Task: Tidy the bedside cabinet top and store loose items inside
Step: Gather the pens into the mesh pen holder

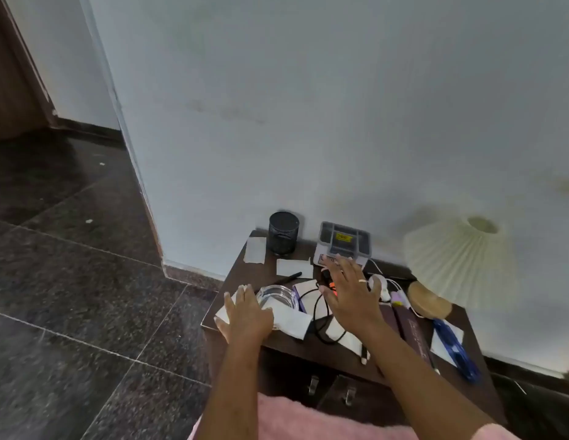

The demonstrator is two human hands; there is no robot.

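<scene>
The dark wooden bedside cabinet stands against a pale wall, its top crowded and its lower front partly hidden behind a pink garment at the bottom edge; only two metal drawer handles show there. At the cabinet's right rear sits a lamp with a pleated cream shade on a round wooden base. At its back edge are a grey compartment box and, toward the back-left corner, a black mesh cylinder cup.

The left hand lies flat and spread near the cabinet's front-left corner, on white paper sheets beside a clear glass ashtray — gripping nothing. The right hand hovers over the middle of the top, fingers splayed wide and empty; it hides most of what lies under it, where something orange is too covered to identify. A black cable loops across papers at the front, and a blue object — blurred — lies at the front-right.
</scene>
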